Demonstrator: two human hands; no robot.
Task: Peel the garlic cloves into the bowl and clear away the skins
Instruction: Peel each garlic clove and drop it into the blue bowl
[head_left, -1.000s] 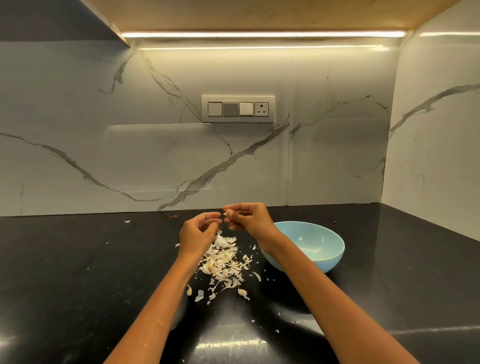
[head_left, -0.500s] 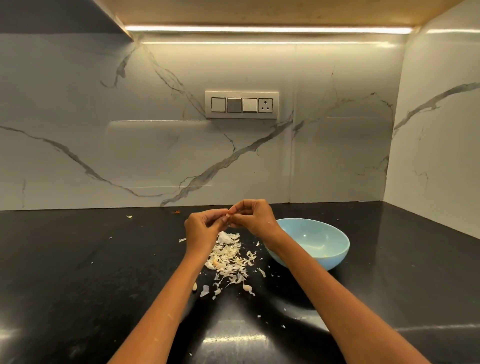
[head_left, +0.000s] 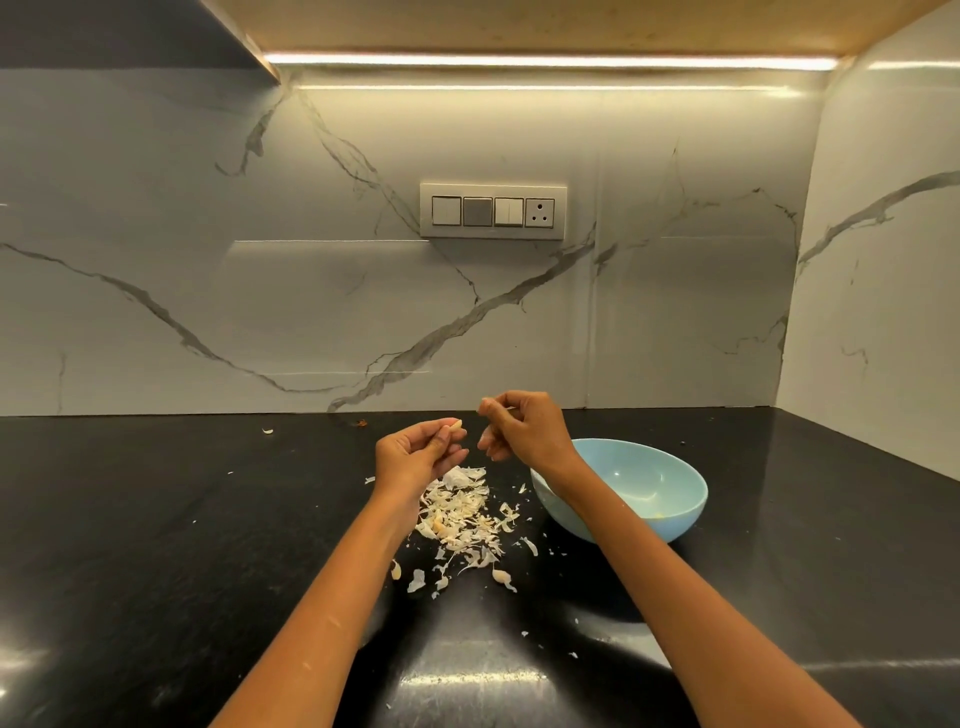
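Skins (head_left: 460, 519) heaped mid-frame on black counter (head_left: 156, 545). Blue bowl (head_left: 675, 512) just right of heap. Above: left hand (head_left: 415, 457) pinches garlic clove (head_left: 455, 426); right hand (head_left: 524, 428), fingers curled, apart, possibly pinching a skin scrap.

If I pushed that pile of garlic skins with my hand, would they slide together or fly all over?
Probably scatter a bit. The garlic skins look thin, curled and papery, so likely very light and floppy. Stray flakes already lie around the shiny black counter, which suggests they drift easily; a slow sweep should gather most.
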